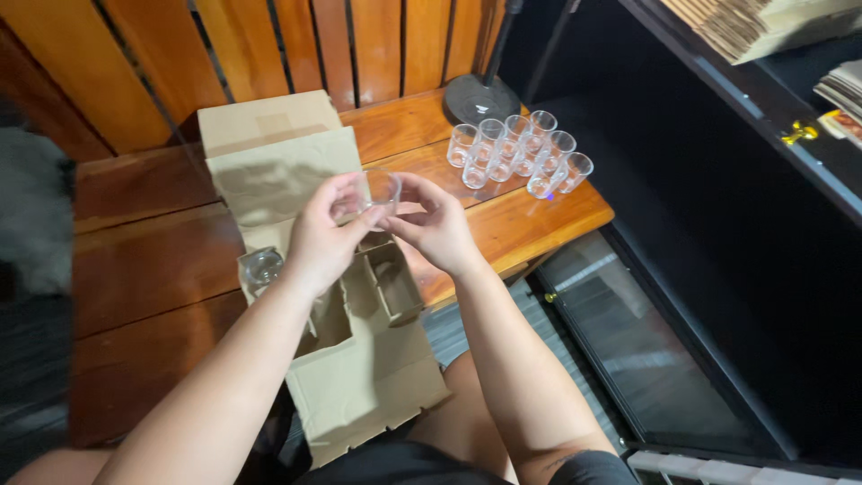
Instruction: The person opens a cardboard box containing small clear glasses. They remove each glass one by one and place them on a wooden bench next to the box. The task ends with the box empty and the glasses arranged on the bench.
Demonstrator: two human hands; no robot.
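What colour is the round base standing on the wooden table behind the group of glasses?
The round base is black, seen best in the head view, behind the clear glasses.

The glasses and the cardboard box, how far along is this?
Done: a cluster of glasses stands on the wooden table. In hand: the left hand and right hand hold one clear glass above the divided box. Left: one glass in the box; the other visible compartments look empty.

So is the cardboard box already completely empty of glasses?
No, one clear glass still sits in a compartment of the cardboard box, beside the left hand.
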